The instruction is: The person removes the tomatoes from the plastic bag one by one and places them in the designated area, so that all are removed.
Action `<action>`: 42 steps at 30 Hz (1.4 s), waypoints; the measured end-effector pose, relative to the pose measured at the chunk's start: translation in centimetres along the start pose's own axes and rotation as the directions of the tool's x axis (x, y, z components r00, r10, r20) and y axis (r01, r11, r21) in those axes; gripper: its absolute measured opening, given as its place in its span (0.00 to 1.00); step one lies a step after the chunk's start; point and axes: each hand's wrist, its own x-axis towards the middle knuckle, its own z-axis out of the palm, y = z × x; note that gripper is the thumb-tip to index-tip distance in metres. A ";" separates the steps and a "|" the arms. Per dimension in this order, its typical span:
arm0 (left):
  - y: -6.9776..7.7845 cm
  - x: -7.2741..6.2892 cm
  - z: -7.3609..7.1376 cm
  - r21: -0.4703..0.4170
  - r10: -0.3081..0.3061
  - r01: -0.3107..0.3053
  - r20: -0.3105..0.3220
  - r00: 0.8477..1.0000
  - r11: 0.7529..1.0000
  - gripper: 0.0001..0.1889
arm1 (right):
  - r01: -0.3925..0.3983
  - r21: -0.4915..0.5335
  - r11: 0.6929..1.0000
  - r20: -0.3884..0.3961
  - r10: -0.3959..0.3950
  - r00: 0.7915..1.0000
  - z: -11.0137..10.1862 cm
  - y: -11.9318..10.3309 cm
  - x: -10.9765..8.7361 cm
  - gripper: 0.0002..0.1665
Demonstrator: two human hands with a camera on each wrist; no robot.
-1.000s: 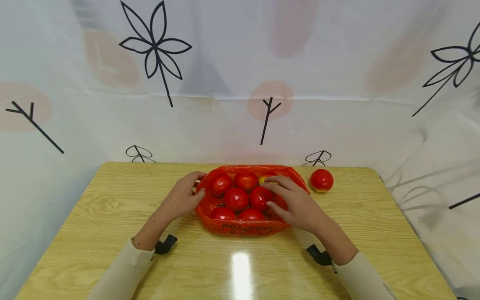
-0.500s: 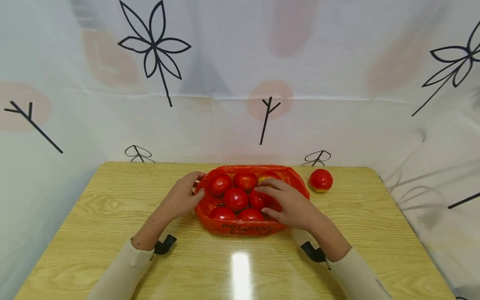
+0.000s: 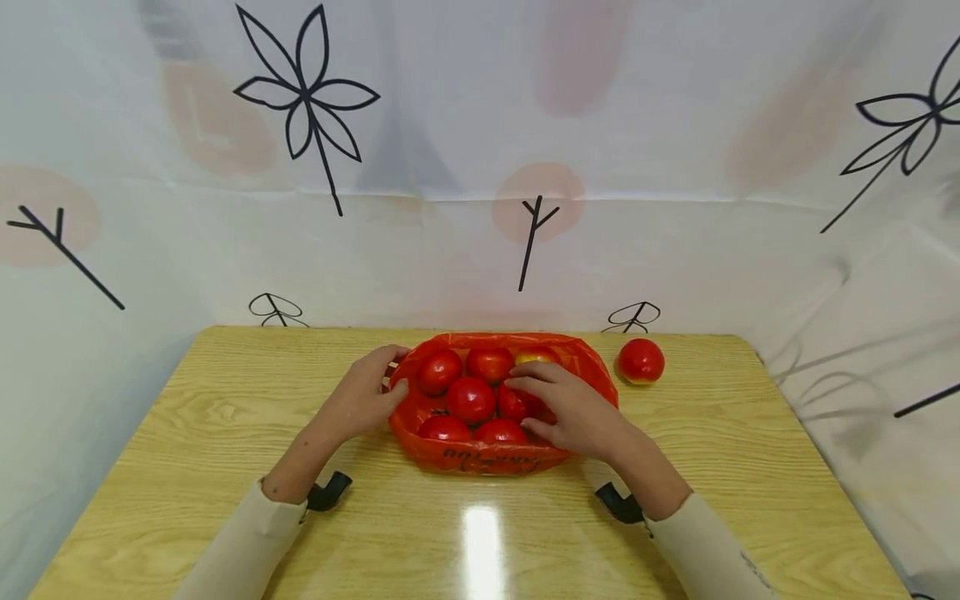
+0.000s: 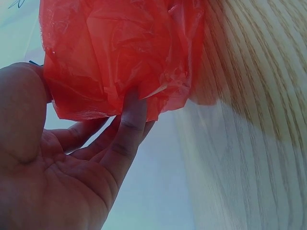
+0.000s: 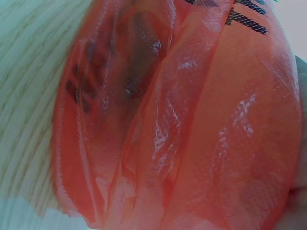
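A red plastic bag (image 3: 487,457) with dark lettering stands wide at its mouth on the table, several round red fruits (image 3: 471,400) inside. One fruit (image 3: 537,356) at the back shows yellow. My left hand (image 3: 365,392) grips the bag's left side; in the left wrist view, its fingers (image 4: 129,124) press against the crinkled plastic. Reaching in over the right side, my right hand (image 3: 577,410) curls its fingers and thumb round a red fruit (image 3: 516,403), partly hidden by the hand. The right wrist view is mostly filled by the bag's outside (image 5: 192,120).
A single red fruit (image 3: 641,361) with a yellowish underside lies on the wooden table (image 3: 405,533), right of the bag. A pale patterned cloth (image 3: 450,250) hangs behind the table's back edge. Dark straps (image 3: 327,492) sit at both wrists.
My right hand has moved slightly left and closed in round the red fruit. My left hand stays at the bag's left side, and the bag has hardly moved.
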 end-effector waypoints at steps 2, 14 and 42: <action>0.0 0.0 0.0 -0.003 -0.003 0.003 0.002 1.000 1.000 0.22 | 0.002 0.001 1.000 0.006 -0.002 1.000 0.1 0.0 0.0 0.31; 0.1 0.0 0.0 0.004 0.003 -0.003 -0.001 1.000 1.000 0.22 | 0.008 0.030 1.000 0.000 -0.008 1.000 1.0 0.4 0.1 0.35; 0.0 0.0 0.0 0.008 -0.001 0.001 0.009 1.000 1.000 0.22 | 0.027 -0.014 1.000 -0.112 -0.028 0.993 -0.4 0.0 -0.7 0.38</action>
